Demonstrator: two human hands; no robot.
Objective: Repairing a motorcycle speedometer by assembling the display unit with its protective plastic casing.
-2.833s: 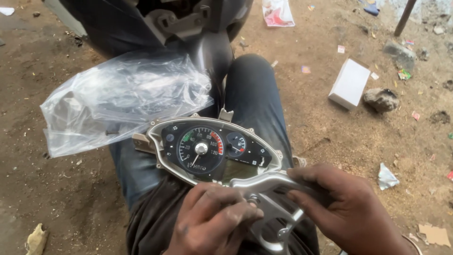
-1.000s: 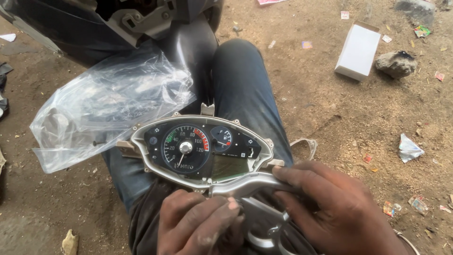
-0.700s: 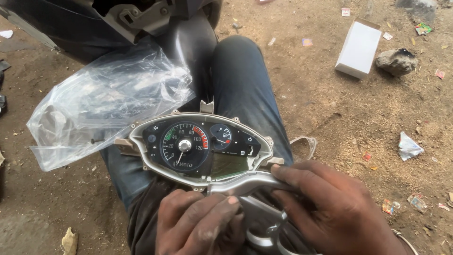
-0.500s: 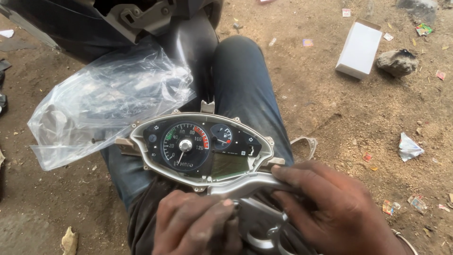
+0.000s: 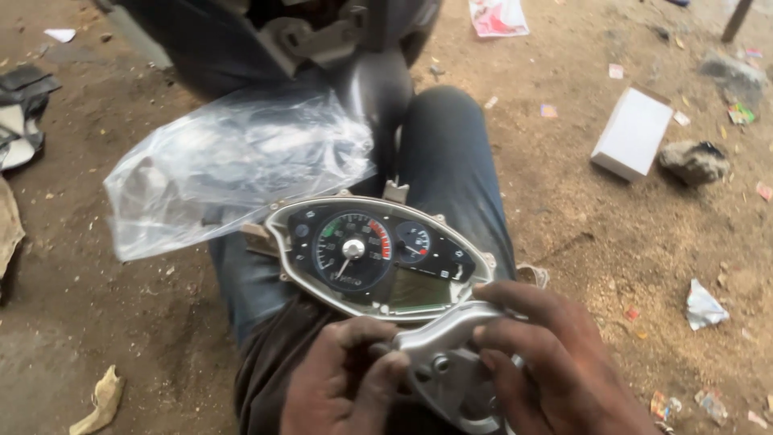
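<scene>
**Fitting a grey bracket to the cluster's lower edge**

Bottom centre of the frame: left hand (image 5: pixel 342 383) curled, fingers (image 5: pixel 378 379) bent and pressed against the left side of the grey bracket (image 5: pixel 447 354). Just right of it: right hand (image 5: pixel 555 366) wrapped over the bracket's top and right side, fingers (image 5: pixel 515 302) close together, tips on the upper lip where it meets the cluster (image 5: pixel 378 258). Both gripping, neither spread.

Step in hand, by the look of it: seating or working the bracket against the cluster's rim. Next move likely calls for a steady hold on the bracket and careful alignment with the rim, no pressure on the clear face.

Centre: cluster resting tilted on the lap, dials up. Above left: clear plastic bag (image 5: pixel 233 165), touching the cluster's back edge. Top: dark scooter body (image 5: pixel 282 40). Upper right, on the dirt: white box (image 5: pixel 632 133) beside a rock (image 5: pixel 694 161).
</scene>
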